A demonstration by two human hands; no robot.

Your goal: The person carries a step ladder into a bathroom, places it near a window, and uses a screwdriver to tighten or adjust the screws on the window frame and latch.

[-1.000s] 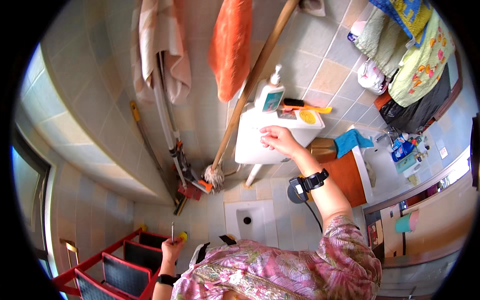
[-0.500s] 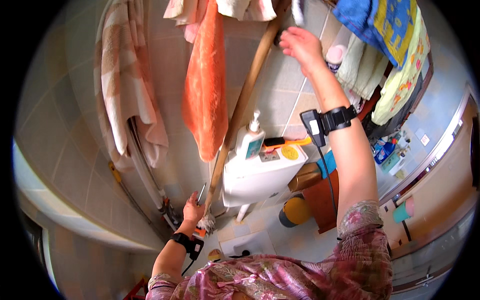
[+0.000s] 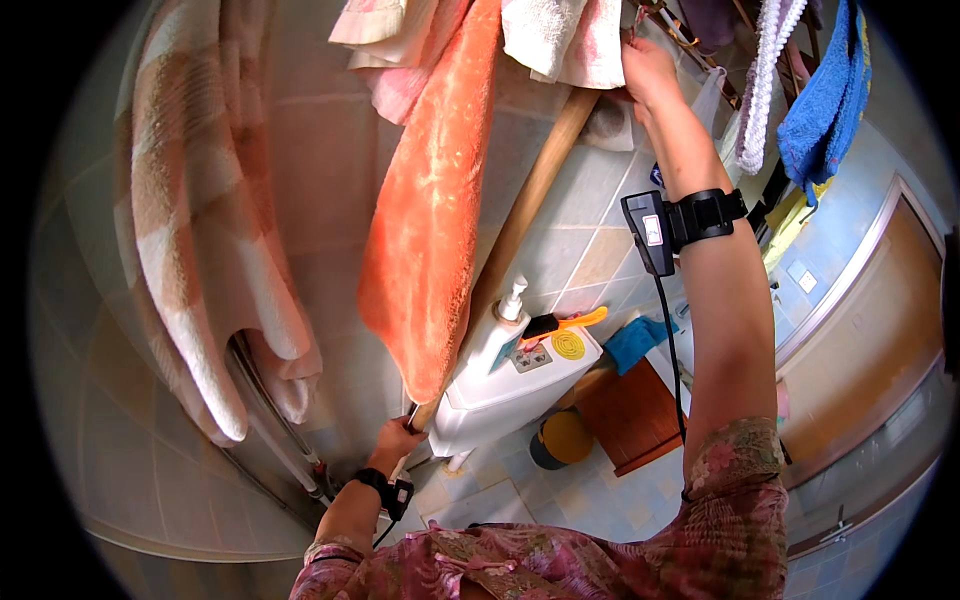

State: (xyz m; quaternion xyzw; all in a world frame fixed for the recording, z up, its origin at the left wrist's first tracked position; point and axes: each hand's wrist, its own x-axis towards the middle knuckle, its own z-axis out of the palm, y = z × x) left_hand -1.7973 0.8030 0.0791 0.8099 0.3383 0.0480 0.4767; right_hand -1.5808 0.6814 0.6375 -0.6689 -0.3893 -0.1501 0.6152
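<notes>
My right hand (image 3: 650,76) is raised at the upper right, beside the edge of a white-and-pink towel (image 3: 590,42) and some hanging hooks. Its fingertips are partly hidden there, so I cannot tell if they grip anything. Low on the left, my left hand (image 3: 396,444) is closed around a thin silvery metal object (image 3: 412,411), whose kind is unclear. That hand is next to the lower part of a long wooden pole (image 3: 540,185), which leans diagonally. An orange plush towel (image 3: 432,230) hangs in front of part of the pole.
A white toilet tank (image 3: 470,410) carries a pump bottle (image 3: 500,335), a yellow-and-black brush (image 3: 565,322) and a yellow round mat. A checked towel (image 3: 180,200) hangs left, a blue towel (image 3: 825,110) right. A bin (image 3: 560,440) stands by a brown-red cabinet (image 3: 632,410).
My view has shifted upward and closer to the hanging towels. The right hand, open and apart before, is now up against the white-and-pink towel's edge. My left hand still has the thin metal object.
</notes>
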